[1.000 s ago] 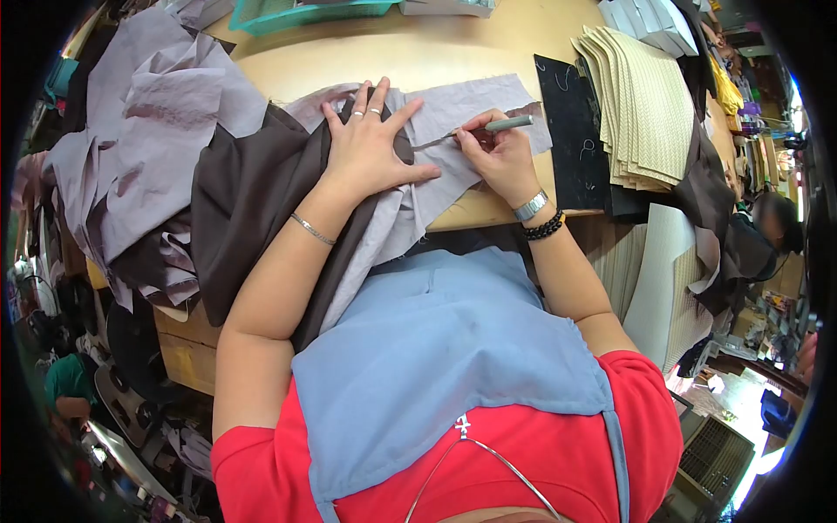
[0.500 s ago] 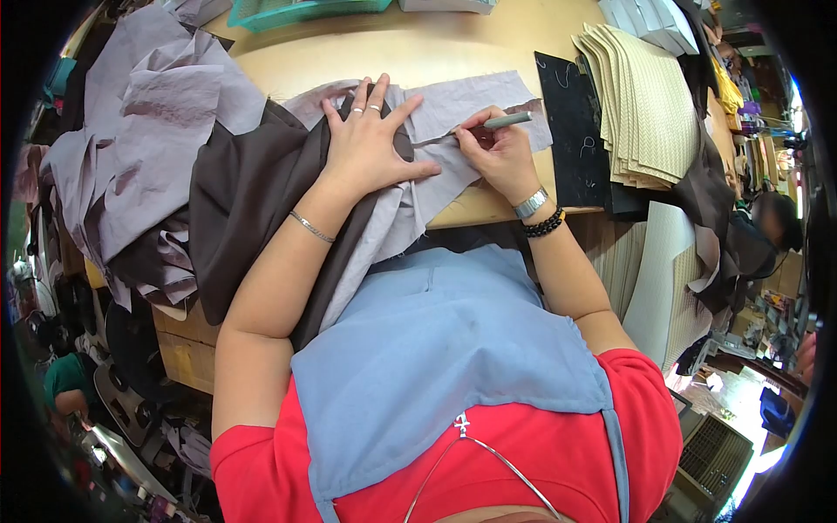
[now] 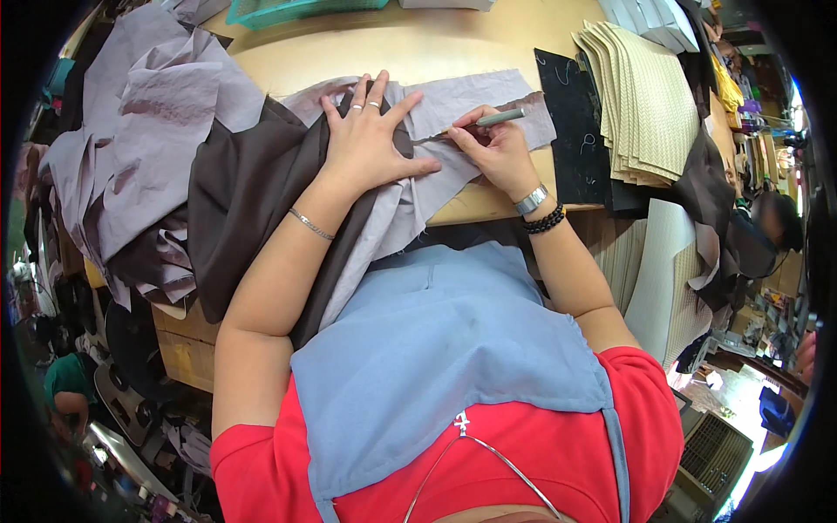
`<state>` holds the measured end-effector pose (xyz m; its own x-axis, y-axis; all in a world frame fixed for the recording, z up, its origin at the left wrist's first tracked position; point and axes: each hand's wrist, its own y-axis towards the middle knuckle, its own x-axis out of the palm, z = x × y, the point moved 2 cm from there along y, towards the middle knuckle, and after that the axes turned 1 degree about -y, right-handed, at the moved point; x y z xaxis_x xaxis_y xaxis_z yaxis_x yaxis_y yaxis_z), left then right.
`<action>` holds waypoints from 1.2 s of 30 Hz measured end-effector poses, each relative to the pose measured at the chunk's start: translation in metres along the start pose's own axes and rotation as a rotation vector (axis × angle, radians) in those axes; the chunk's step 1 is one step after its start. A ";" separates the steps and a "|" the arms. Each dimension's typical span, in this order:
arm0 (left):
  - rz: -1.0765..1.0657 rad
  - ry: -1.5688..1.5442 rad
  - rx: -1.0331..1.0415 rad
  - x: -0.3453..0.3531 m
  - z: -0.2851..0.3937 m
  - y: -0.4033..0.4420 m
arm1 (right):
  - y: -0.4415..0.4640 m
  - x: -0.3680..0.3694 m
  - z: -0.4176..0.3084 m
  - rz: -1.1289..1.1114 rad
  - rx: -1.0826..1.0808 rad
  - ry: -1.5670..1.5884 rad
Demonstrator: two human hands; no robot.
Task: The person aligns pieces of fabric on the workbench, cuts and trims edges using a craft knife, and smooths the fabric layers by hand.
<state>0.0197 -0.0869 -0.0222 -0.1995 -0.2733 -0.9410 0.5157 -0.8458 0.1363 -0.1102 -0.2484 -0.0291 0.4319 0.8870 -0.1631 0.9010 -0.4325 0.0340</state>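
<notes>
My left hand (image 3: 370, 139) lies flat with spread fingers, pressing on dark brown cloth (image 3: 253, 187) and the pale lilac-grey cloth (image 3: 475, 94) beside it. In my right hand (image 3: 499, 152) a grey-green pen (image 3: 500, 118) is pinched between thumb and fingers. Its tip touches or nearly touches the lilac-grey cloth, along a dark line or edge just right of my left hand. The dark cloth runs down from under my left palm toward my lap.
A crumpled heap of lilac-grey cloth (image 3: 131, 131) covers the table's left side. To the right are a black sheet (image 3: 571, 131) with loose threads and a stack of cream textured sheets (image 3: 641, 105). A teal basket (image 3: 305, 10) stands at the back. Another person (image 3: 772, 222) is at far right.
My right hand has shifted slightly left with the pen, whose tip is now nearer my left hand. My left hand stays almost where it was on the cloth.
</notes>
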 end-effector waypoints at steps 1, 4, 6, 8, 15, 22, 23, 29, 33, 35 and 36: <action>0.002 -0.002 0.003 0.000 0.000 0.000 | 0.000 -0.001 -0.001 -0.015 0.004 -0.005; -0.003 0.008 0.002 0.000 0.000 0.001 | 0.001 -0.001 -0.001 -0.069 0.189 0.258; -0.002 0.004 0.001 0.001 0.000 0.001 | 0.000 0.000 0.002 -0.069 0.151 0.199; -0.002 0.001 0.000 0.001 0.000 0.001 | -0.001 0.003 0.001 -0.051 0.108 0.136; 0.000 0.005 -0.005 0.001 0.000 0.001 | -0.011 0.009 -0.013 0.027 0.098 -0.006; -0.002 0.000 -0.004 0.001 0.000 0.001 | -0.006 0.010 -0.007 0.132 0.353 0.301; -0.002 0.000 -0.003 0.001 0.000 0.001 | -0.005 0.009 -0.007 0.125 0.356 0.285; -0.001 0.004 0.002 0.000 0.000 0.001 | -0.004 0.008 -0.008 0.113 0.357 0.232; 0.008 -0.004 0.005 0.001 -0.001 0.001 | -0.004 0.006 -0.006 0.111 0.357 0.245; 0.009 -0.006 0.007 0.001 -0.001 0.000 | -0.005 0.007 -0.006 0.117 0.360 0.249; 0.009 -0.007 0.008 0.001 -0.001 0.000 | -0.005 0.007 -0.007 0.119 0.361 0.245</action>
<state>0.0203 -0.0869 -0.0232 -0.2008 -0.2838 -0.9376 0.5104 -0.8472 0.1472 -0.1111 -0.2389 -0.0233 0.5675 0.8212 0.0604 0.7914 -0.5238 -0.3151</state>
